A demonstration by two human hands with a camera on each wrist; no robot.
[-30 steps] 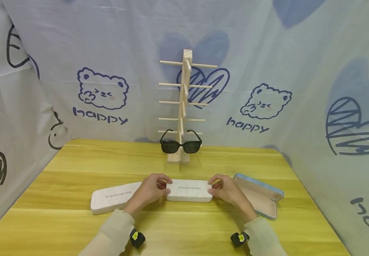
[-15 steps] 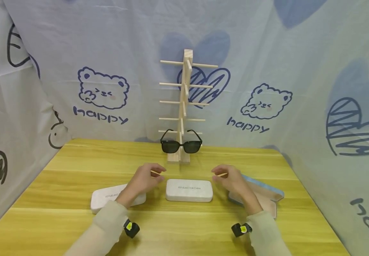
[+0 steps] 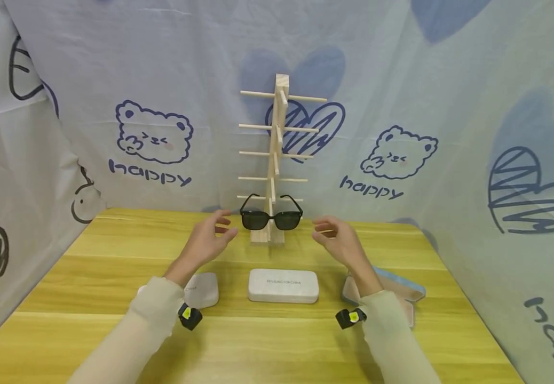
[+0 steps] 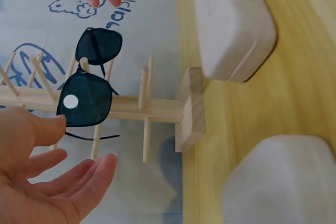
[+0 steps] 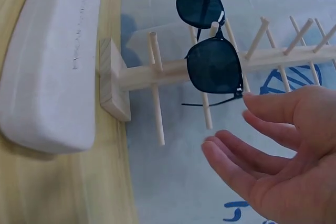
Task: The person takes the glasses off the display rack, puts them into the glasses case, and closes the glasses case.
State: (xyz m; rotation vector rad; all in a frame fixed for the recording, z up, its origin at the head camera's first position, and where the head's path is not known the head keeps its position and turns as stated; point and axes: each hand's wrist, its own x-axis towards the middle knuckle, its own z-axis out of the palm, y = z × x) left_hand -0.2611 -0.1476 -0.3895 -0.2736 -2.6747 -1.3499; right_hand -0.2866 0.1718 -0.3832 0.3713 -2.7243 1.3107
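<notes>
Both hands have moved forward since the earlier frame, from beside the white oblong case (image 3: 283, 290) to either side of the black-framed, dark-lensed sunglasses (image 3: 260, 220). Left hand (image 3: 208, 237) and right hand (image 3: 338, 240) are empty; each thumb stands wide of loosely bent fingers. Sunglasses position: between the hands, long axis running across from one hand to the other, bridge at a forward peg of the pale wooden display stand (image 3: 279, 114). In the head view, the left hand is slightly nearer; both appear just short of the frame. Obstructions: the stand's post and cross pegs lie directly behind the lenses, near the temples. The central case lies below, between the hands. A second white case (image 3: 203, 290) lies partly under the left forearm; an open blue case (image 3: 399, 285) lies beside the right forearm.
</notes>
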